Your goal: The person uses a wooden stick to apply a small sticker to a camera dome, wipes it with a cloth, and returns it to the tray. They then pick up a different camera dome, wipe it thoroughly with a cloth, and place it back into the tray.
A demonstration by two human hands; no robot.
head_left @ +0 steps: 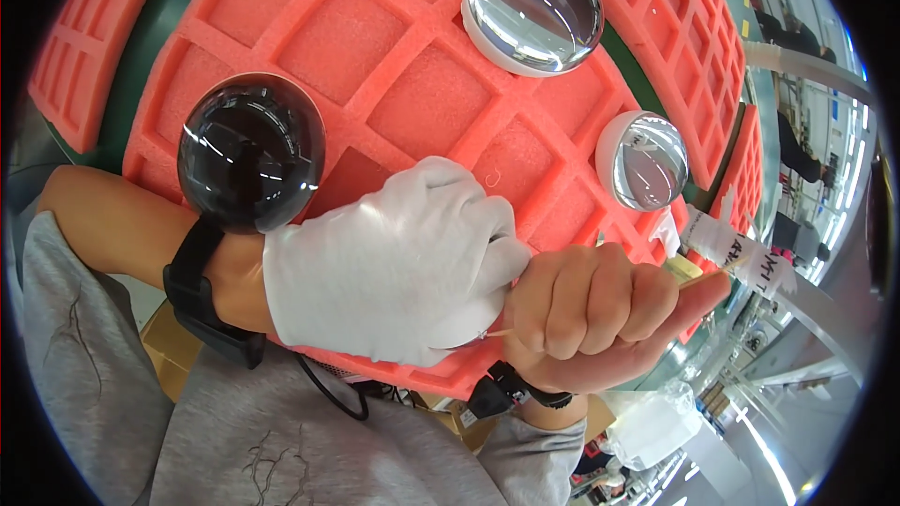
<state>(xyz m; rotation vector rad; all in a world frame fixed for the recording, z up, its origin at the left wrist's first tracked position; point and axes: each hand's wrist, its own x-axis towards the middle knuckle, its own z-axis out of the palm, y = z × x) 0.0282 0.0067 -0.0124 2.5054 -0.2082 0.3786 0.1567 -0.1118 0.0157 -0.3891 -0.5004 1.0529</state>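
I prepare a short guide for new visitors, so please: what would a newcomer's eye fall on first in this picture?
Probably the dark glossy round piece at left, on the pink foam tray. Next, two clear round pieces at upper right and right; then the white-gloved left hand beside the bare right hand, which grips a thin stick, below centre.

Over on the left, a pink foam tray (80, 66) sits on the green table (142, 66), and on the far right here's another pink tray (692, 52), its square pockets in rows. Just right of that, a grey bar (825, 311) cuts across with a white wrap (736, 251) around it! Near right, a crumpled plastic bag (656, 426); near left, brown cardboard (172, 349), partly hidden. Further right, a bright strip light (761, 445) glares.
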